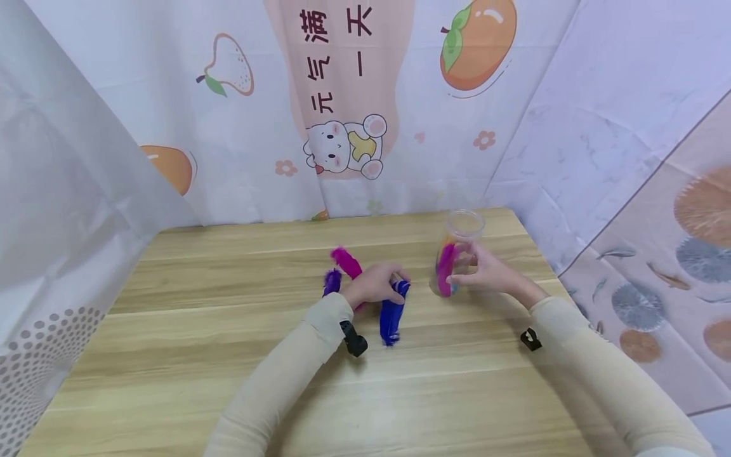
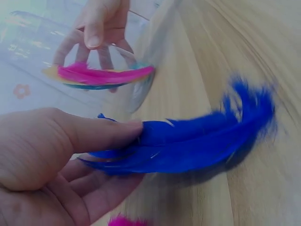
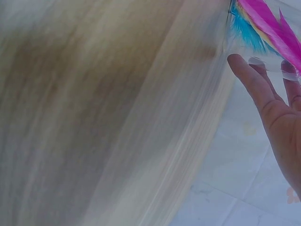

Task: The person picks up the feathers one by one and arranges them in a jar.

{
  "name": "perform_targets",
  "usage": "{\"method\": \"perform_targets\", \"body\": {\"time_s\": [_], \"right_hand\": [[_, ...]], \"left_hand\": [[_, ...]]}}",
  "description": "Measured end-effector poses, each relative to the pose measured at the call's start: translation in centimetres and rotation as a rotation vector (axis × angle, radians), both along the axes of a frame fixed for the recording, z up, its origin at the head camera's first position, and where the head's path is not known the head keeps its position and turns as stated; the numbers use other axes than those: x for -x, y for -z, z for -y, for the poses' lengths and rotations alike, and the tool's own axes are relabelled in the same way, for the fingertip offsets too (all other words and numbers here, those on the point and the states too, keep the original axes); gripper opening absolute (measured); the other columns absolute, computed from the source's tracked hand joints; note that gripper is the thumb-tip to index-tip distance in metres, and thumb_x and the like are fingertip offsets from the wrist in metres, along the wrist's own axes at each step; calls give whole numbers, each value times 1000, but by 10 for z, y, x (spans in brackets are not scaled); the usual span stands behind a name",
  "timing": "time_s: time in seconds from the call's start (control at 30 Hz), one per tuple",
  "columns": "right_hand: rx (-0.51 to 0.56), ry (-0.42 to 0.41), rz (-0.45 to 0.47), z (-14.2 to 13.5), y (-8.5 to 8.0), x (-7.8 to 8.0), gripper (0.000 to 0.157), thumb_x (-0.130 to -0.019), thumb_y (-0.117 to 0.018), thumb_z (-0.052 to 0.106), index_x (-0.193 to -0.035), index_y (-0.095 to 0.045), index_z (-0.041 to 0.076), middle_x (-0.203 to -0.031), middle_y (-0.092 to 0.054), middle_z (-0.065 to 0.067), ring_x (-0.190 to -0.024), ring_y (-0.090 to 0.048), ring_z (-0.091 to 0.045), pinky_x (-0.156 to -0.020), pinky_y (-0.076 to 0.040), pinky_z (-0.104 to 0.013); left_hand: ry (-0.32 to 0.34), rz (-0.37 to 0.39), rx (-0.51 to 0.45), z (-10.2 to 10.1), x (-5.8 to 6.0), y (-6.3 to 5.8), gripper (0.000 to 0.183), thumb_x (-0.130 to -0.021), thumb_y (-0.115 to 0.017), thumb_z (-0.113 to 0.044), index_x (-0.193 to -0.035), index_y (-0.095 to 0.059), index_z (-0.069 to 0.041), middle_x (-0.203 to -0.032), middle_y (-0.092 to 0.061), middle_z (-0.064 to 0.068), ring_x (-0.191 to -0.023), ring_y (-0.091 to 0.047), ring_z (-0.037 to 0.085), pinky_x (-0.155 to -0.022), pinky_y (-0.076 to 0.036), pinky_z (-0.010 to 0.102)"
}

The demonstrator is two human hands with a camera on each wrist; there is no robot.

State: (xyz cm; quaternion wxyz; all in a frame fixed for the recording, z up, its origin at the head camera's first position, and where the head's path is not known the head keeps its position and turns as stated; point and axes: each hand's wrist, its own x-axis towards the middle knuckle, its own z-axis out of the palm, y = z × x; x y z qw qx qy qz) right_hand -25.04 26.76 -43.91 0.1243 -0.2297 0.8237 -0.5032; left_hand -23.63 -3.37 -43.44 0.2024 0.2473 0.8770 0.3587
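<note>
My left hand (image 1: 377, 284) pinches a blue feather (image 1: 391, 320) between thumb and fingers. In the left wrist view, the feather's fluffy end (image 2: 249, 106) points away from the hand, low over the wood. To the right, my right hand (image 1: 485, 270) grips a clear jar (image 1: 465, 223) from its side, thumb and fingers spread round the wall. Inside the upright jar are a pink feather (image 1: 445, 270) and, in the right wrist view, a turquoise feather (image 3: 247, 33) with a yellowish one behind. The jar's mouth has no lid on it.
A magenta feather (image 1: 345, 261) and a purple feather (image 1: 332, 282) lie on the wooden table (image 1: 228, 355) beside the left hand, partly hidden by it. A printed curtain (image 1: 240, 146) hangs behind the table's far edge, with more cloth at both sides.
</note>
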Motion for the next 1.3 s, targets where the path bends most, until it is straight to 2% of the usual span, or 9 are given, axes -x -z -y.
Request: {"method": "perform_targets", "body": {"time_s": [0.1, 0.2, 0.3, 0.57, 0.73, 0.97, 1.13, 1.3], "right_hand": [[7, -1, -1, 1, 0, -1, 89, -82, -85, 10, -150, -28, 4, -135, -47, -25, -118, -58, -47, -91, -57, -47], [7, -3, -3, 1, 0, -2, 87, -83, -85, 9, -149, -28, 1, -136, -47, -26, -118, -57, -49, -91, -57, -46], [1, -6, -9, 2, -1, -1, 87, -83, -84, 10, -149, -28, 0, -136, -47, -27, -118, -57, -49, -91, -57, -47], [-7, -4, -21, 1, 0, 1, 87, -84, -84, 10, -149, -27, 1, -138, -46, -27, -117, -58, -48, -90, -57, -46], [-10, -2, -18, 1, 1, 0, 88, -84, -84, 10, -149, -26, -1, -138, -46, -28, -117, -58, -48, -90, -57, -44], [-1, 1, -9, 0, -1, -1, 90, -83, -85, 10, -150, -26, 2, -137, -46, -26, -117, -58, -47, -89, -58, -45], [-13, -6, -33, 0, 2, -1, 96, -82, -86, 12, -155, -24, 5, -135, -49, -25, -115, -59, -46, -92, -56, -48], [-8, -14, -47, 2, -1, -3, 92, -83, -85, 11, -153, -25, 2, -135, -49, -26, -115, -59, -46, -93, -56, -50]], "left_hand": [[-39, 14, -57, 1, 2, 2, 47, -83, -84, -7, -127, -68, -6, -112, -72, 8, -105, -66, 20, -87, -56, 30], [-41, 16, -93, 3, 3, 1, 47, -87, -81, -7, -131, -66, -4, -116, -73, 9, -110, -67, 22, -92, -56, 33], [-30, -11, -115, 5, 3, 0, 41, -90, -78, -9, -130, -68, -4, -120, -72, 8, -114, -67, 20, -94, -55, 31], [-29, -27, -207, 5, 4, -3, 20, -95, -72, -9, -114, -77, -7, -113, -75, 6, -102, -70, 13, -87, -55, 25], [-35, -23, -258, 4, 4, -1, 19, -97, -70, -11, -114, -77, -5, -111, -75, 5, -106, -67, 12, -90, -52, 23], [-71, 19, -337, 3, 3, 0, 23, -98, -69, -13, -118, -74, -3, -109, -74, 4, -98, -65, 12, -84, -53, 25], [-54, 13, -339, 3, 2, 0, 23, -98, -70, -16, -117, -75, -5, -111, -74, 2, -99, -65, 12, -85, -53, 26], [-54, 2, -326, 2, 2, -3, 23, -98, -70, -16, -118, -76, -6, -115, -74, 1, -102, -65, 13, -88, -53, 26]]}}
